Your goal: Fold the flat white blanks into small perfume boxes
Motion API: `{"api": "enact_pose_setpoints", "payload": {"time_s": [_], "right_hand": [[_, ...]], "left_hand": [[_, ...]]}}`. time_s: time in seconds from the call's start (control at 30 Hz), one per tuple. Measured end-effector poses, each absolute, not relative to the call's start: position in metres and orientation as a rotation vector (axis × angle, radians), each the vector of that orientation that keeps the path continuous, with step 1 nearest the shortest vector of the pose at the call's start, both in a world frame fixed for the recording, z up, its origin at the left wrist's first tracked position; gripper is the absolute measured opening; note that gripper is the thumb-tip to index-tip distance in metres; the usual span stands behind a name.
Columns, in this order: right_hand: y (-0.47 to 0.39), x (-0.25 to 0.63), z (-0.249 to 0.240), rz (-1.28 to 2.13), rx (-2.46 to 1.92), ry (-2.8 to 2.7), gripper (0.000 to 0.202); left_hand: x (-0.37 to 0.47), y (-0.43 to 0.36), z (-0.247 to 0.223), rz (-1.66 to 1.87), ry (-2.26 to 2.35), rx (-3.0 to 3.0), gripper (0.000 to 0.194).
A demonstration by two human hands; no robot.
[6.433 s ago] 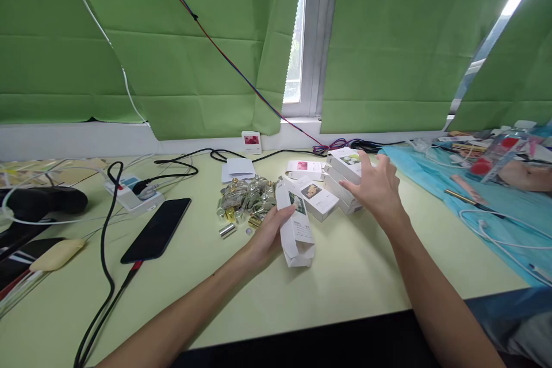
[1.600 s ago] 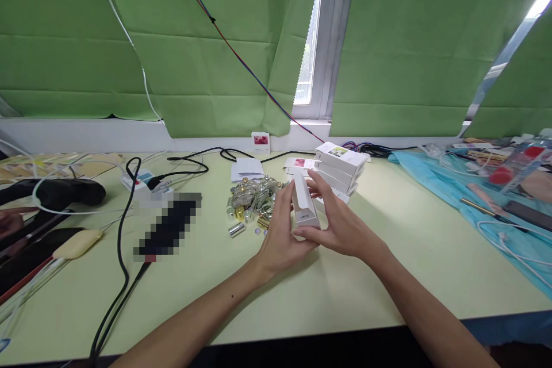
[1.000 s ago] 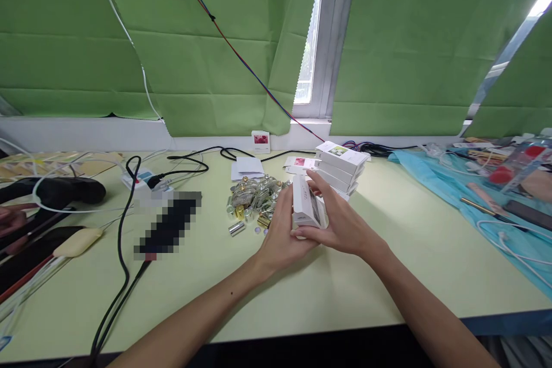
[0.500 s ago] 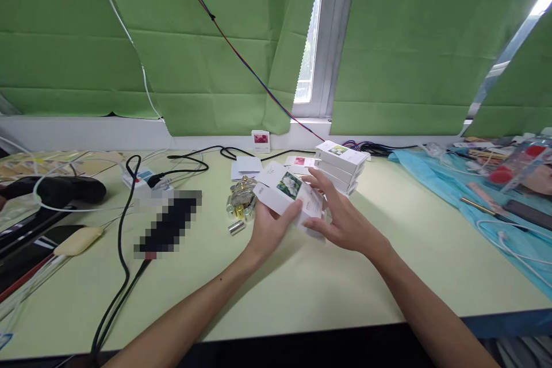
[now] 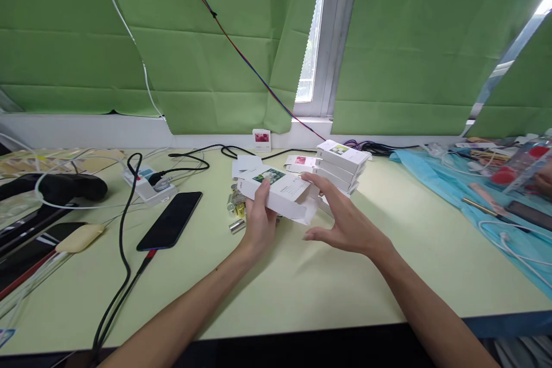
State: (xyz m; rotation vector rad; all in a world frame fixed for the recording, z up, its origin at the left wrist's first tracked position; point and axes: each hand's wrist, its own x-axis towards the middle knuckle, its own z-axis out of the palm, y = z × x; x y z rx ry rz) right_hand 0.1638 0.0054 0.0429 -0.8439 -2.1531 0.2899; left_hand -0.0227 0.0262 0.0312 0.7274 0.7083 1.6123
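A white cardboard box [image 5: 290, 190] with a green and white flower picture is held above the table, tilted. My left hand [image 5: 261, 219] is closed around its left part, thumb on the upper front edge. At the box's right end a loose flap hangs out. My right hand [image 5: 345, 223] is beside that end with thumb and fingers spread; its fingertips are at the box's upper right corner, and I cannot tell how firmly they touch. Behind my left hand lie several small silver and gold cylinders [image 5: 237, 225], partly hidden.
A stack of white boxes [image 5: 342, 155] stands behind my right hand. Folded white card [image 5: 245, 164] lies behind the held box. Further left are a phone [image 5: 170, 221] on a cable and a power strip [image 5: 150, 184]. Blue plastic sheeting [image 5: 452, 184] with clutter covers the right side.
The held box has turned flatter and shifted slightly left in my left hand, its open right end now showing. My right hand's thumb has come away from the box.
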Motion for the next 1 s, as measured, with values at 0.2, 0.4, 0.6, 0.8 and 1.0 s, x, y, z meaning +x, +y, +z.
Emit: {"api": "enact_pose_setpoints", "payload": {"time_s": [0.2, 0.4, 0.6, 0.8, 1.0], "right_hand": [[0.0061, 0.163, 0.0422, 0.198, -0.79, -2.129, 0.081], [0.0064, 0.1622, 0.0427, 0.075, -0.72, -2.081, 0.045], [0.0077, 0.1614, 0.0428, 0.062, -0.693, -2.076, 0.034], [0.0072, 0.1618, 0.0415, 0.065, -0.719, -2.059, 0.03], [0.0087, 0.1619, 0.039, 0.101, -0.67, -2.057, 0.031]], "left_hand": [[-0.0224, 0.0261, 0.0338, 1.595, 0.682, 0.716, 0.04], [-0.0228, 0.0248, 0.0346, 1.552, 0.695, 0.727, 0.042], [-0.0231, 0.0255, 0.0327, 1.532, 0.702, 0.743, 0.042], [-0.0232, 0.0262, 0.0321, 1.545, 0.697, 0.751, 0.04], [-0.0215, 0.0256, 0.0313, 1.536, 0.734, 0.736, 0.045]]}}
